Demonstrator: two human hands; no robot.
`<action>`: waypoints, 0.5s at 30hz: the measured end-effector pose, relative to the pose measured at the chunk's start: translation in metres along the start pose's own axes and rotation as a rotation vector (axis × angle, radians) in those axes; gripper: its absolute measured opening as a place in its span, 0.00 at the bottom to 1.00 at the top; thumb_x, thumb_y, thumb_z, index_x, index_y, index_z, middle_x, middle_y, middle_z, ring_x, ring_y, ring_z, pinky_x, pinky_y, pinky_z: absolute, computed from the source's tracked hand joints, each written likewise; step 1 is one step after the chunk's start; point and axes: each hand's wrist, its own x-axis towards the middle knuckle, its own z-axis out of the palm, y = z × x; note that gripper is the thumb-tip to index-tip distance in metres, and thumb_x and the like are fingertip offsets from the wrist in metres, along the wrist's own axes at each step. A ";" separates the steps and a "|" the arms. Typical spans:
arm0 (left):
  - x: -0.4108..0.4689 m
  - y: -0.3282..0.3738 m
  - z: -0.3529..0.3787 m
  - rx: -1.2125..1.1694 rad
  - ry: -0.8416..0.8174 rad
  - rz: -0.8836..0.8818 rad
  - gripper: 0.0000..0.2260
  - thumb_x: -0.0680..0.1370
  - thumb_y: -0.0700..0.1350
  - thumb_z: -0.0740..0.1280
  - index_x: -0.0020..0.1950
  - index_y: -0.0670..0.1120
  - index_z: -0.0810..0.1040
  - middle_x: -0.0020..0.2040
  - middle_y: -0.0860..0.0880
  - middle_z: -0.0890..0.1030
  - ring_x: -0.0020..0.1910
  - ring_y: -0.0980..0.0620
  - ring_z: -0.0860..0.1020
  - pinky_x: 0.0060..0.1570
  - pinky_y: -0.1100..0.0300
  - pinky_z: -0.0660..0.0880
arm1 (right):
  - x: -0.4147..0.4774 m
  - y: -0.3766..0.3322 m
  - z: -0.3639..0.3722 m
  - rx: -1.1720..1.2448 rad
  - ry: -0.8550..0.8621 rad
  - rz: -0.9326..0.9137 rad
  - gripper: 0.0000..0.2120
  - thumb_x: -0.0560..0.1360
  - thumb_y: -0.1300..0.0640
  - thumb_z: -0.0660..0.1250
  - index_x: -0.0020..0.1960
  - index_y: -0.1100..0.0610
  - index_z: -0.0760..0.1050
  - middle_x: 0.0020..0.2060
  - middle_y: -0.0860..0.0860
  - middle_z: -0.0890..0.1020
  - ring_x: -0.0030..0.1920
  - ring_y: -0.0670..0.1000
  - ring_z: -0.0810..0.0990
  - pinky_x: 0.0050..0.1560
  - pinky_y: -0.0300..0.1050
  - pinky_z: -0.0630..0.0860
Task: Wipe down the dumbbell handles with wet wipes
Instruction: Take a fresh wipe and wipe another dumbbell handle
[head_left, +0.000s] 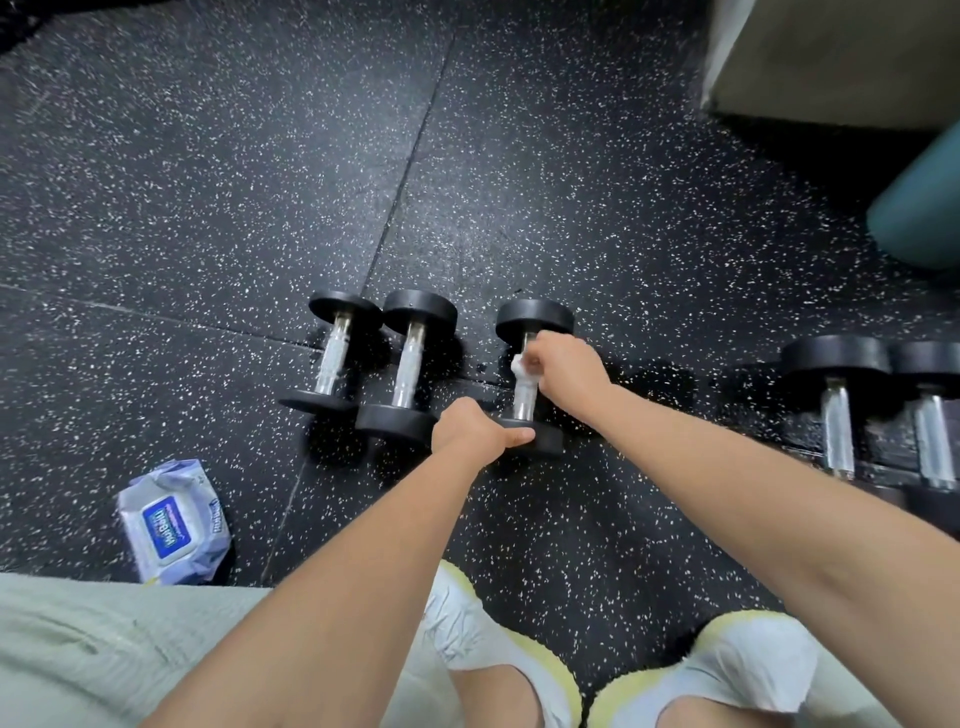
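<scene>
Dumbbell (535, 318) flat on speckled black floor (208, 182), third from the left in a row, steel handle (524, 400) pointing away from the body. Right hand (563, 364) curled round the far part of that handle, pinching a bunched white wipe (518, 367) against the metal. Left hand (467, 428) clamped on the near black weight end, thumb laid along its top edge, fingers hidden behind. Two more dumbbells (410, 364) just beside on the left, close together; another pair (836, 415) well apart on the right. Pack of wipes (171, 522) on the floor at the left, nearer than the row. White shoes (498, 639) at the bottom edge.
</scene>
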 end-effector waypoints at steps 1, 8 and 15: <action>0.000 -0.001 0.000 -0.014 -0.005 -0.001 0.33 0.65 0.65 0.81 0.55 0.44 0.74 0.56 0.46 0.82 0.54 0.45 0.82 0.49 0.53 0.79 | 0.004 -0.002 -0.002 -0.032 0.010 0.048 0.12 0.72 0.65 0.67 0.51 0.52 0.81 0.48 0.50 0.79 0.45 0.58 0.80 0.41 0.46 0.71; 0.007 -0.006 -0.010 -0.085 -0.061 -0.033 0.37 0.66 0.63 0.82 0.62 0.41 0.75 0.52 0.48 0.82 0.45 0.48 0.80 0.38 0.56 0.73 | -0.034 -0.007 0.015 -0.052 -0.129 -0.243 0.09 0.71 0.66 0.67 0.46 0.54 0.81 0.44 0.48 0.79 0.44 0.56 0.80 0.40 0.48 0.73; 0.010 -0.015 -0.012 -0.127 -0.044 -0.025 0.35 0.69 0.61 0.81 0.66 0.42 0.76 0.52 0.49 0.80 0.48 0.48 0.77 0.46 0.56 0.73 | 0.000 -0.006 0.004 0.003 0.048 -0.045 0.13 0.69 0.67 0.67 0.49 0.53 0.81 0.48 0.51 0.80 0.46 0.59 0.80 0.43 0.50 0.77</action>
